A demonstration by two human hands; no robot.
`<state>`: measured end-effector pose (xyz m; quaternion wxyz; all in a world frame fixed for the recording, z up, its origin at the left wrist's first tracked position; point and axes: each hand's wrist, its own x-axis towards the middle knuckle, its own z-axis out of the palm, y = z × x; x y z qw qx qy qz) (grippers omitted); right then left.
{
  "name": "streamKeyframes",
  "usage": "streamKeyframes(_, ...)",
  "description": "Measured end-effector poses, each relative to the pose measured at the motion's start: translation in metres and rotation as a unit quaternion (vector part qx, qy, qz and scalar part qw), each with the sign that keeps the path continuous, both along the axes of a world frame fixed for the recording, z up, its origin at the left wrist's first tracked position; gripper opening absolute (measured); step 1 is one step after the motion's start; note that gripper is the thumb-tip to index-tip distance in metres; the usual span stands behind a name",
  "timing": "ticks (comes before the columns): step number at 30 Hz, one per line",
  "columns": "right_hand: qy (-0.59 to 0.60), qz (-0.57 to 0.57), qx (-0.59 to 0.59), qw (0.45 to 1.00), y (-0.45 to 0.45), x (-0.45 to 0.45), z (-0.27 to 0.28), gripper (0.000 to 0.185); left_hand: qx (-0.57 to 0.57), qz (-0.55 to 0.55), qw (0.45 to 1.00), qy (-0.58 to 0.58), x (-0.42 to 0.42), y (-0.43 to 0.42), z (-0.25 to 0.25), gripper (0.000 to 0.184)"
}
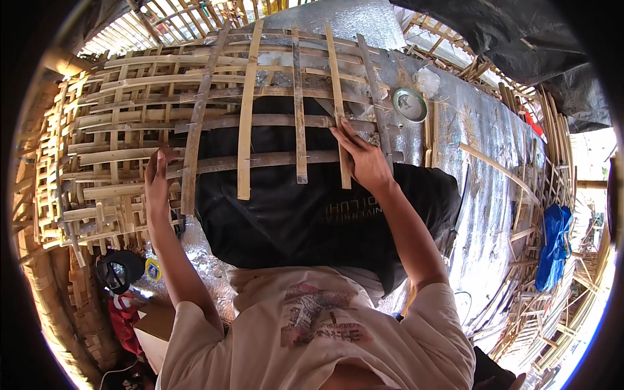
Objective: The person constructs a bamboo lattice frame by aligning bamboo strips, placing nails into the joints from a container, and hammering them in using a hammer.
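Note:
A lattice of crossed bamboo strips point(244, 130) lies across a black cloth point(273, 221) over my lap. My left hand point(158, 172) is at the lattice's left side, its fingers by the end of a lower cross strip; whether they grip it is unclear. My right hand point(365, 159) rests on the lattice near an upright strip towards the right, fingers extended over the strips and slightly apart. Several upright strips cross the darker horizontal ones, and their lower ends overhang the black cloth.
A woven bamboo panel point(97, 140) stands at the left. Beyond the lattice lies silvery foil sheeting point(478, 130) with a round tin point(409, 105). A black cap point(120, 270) is at lower left, a blue bag point(553, 247) at right among bamboo sticks.

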<state>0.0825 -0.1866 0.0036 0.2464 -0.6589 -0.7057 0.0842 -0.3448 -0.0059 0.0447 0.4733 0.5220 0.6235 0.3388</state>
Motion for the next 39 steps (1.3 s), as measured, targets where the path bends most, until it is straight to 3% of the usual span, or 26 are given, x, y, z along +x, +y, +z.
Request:
streamKeyframes(9,0.024,0.008,0.015,1.0,0.001,0.002,-0.004,0.081,0.016,0.021,1.0,-0.008,-0.008,0.01,-0.021,0.071)
streamKeyframes(15,0.038,0.01,0.014,0.999,0.001,0.002,-0.009,0.084,0.018,-0.054,0.998,-0.023,-0.014,0.016,-0.022,0.067)
streamKeyframes(18,0.017,0.01,-0.003,1.0,0.0,0.002,-0.007,0.086,-0.008,-0.014,0.999,-0.045,0.009,0.0,0.015,0.062)
streamKeyframes(21,0.015,0.005,-0.033,0.999,-0.001,0.001,-0.001,0.087,0.034,0.04,0.998,0.023,0.002,0.011,0.02,0.055)
streamKeyframes(23,0.018,0.003,-0.033,0.999,-0.001,0.001,0.0,0.089,0.148,0.026,0.986,0.077,0.006,0.014,0.033,0.05)
streamKeyframes(25,0.014,0.005,-0.014,1.0,-0.002,0.0,-0.003,0.094,0.247,0.018,0.963,0.108,0.022,0.013,0.051,0.041)
streamKeyframes(28,0.03,0.006,-0.008,0.999,-0.001,0.0,-0.009,0.09,0.326,-0.11,0.928,0.143,0.092,0.017,0.083,0.038)
streamKeyframes(29,0.027,0.01,-0.002,1.0,0.002,0.0,-0.006,0.085,0.381,-0.224,0.883,0.16,0.149,0.02,0.095,0.04)
streamKeyframes(31,0.023,0.004,0.006,1.0,-0.002,-0.002,-0.003,0.076,0.415,-0.338,0.811,0.239,0.203,0.026,0.099,0.046)
streamKeyframes(35,-0.008,0.003,-0.003,1.0,-0.002,-0.001,-0.005,0.076,0.469,-0.401,0.699,0.363,0.314,0.074,0.03,0.046)
streamKeyframes(38,-0.038,0.004,-0.041,0.998,-0.002,0.001,-0.005,0.08,0.409,-0.419,0.68,0.44,0.38,0.096,0.019,0.045)
streamKeyframes(39,0.007,-0.004,-0.019,1.0,-0.002,-0.001,-0.005,0.08,0.395,-0.414,0.67,0.473,0.397,0.1,0.019,0.045)
